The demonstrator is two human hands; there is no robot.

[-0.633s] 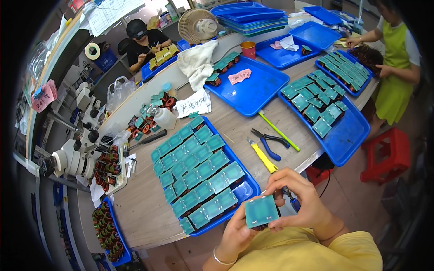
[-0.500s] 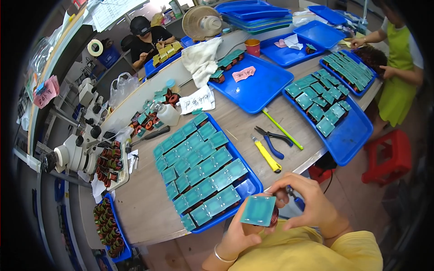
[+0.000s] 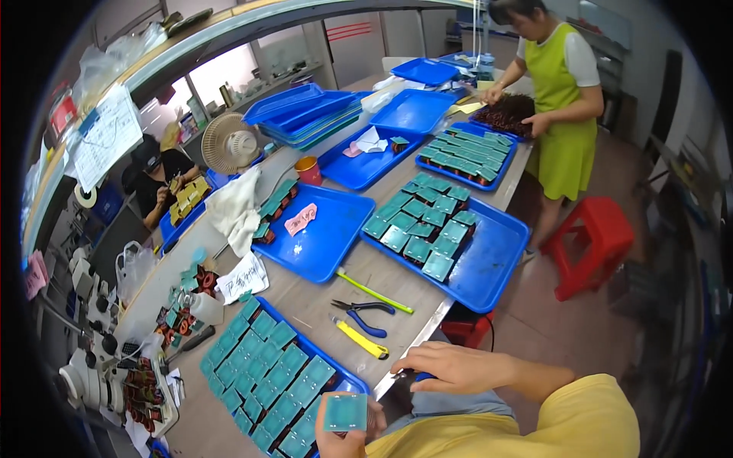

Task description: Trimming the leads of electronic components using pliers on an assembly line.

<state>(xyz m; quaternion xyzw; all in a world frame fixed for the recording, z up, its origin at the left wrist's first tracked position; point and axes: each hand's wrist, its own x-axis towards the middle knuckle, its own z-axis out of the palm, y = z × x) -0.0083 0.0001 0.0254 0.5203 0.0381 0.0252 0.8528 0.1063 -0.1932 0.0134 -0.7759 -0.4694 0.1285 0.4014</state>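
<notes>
My left hand point(image 3: 340, 443) holds a coil with a square green circuit board point(image 3: 346, 413) on top, low in the view at the tray's near corner. To its right, at the table's front edge, my right hand point(image 3: 450, 368) is closed round a blue-handled tool point(image 3: 422, 375); the fingers hide most of it, so its exact kind does not show. Beside my left hand a blue tray point(image 3: 353, 384) carries rows of green-topped coils point(image 3: 279, 362). Beyond my right hand lie a yellow utility knife point(image 3: 360, 338), blue-handled pliers point(image 3: 366, 320) and a lime-green stick point(image 3: 374, 292).
More blue trays stand farther off: one with a pink slip point(image 3: 301, 219), another half filled with green-topped coils point(image 3: 489, 263). Microscopes point(image 3: 84, 378) line the left side. A co-worker in a lime apron point(image 3: 569, 114) stands far right near a red stool point(image 3: 588, 244); another person sits far left.
The view has swung to the right, showing more of the co-worker and stool. My right hand has moved away from the held coil and closed round the blue-handled tool.
</notes>
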